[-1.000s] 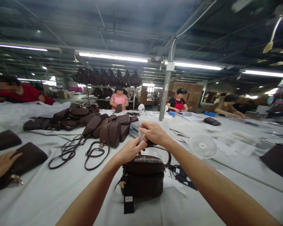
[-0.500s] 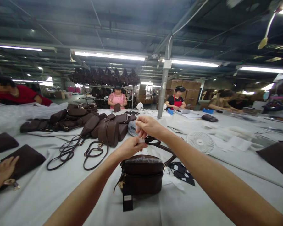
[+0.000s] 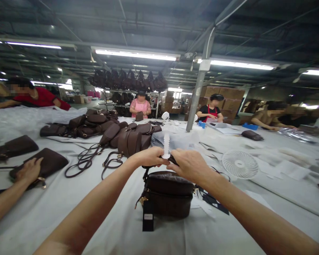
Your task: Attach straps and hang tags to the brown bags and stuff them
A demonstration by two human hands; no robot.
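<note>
A small dark brown handbag (image 3: 170, 202) stands upright in front of me, with clear plastic showing at its top and a black hang tag (image 3: 148, 216) at its front left. Above it, my left hand (image 3: 152, 157) and my right hand (image 3: 190, 163) are closed close together on the bag's dark strap (image 3: 173, 161). A white ridged strip (image 3: 166, 144) sticks up between them, its lower end at the strap. Which fingers pinch the strip I cannot tell.
Brown bags (image 3: 130, 141) with loose straps lie heaped left of centre. A co-worker's hand (image 3: 29, 171) rests on another bag (image 3: 51, 161) at the left. To the right are a white fan (image 3: 240, 164), black tags (image 3: 215, 202) and a metal post (image 3: 199, 95). Several people work across the table.
My right hand has come down from above the left to beside it, onto the strap. The white strip now stands upright between my hands. The whole view has shifted a little.
</note>
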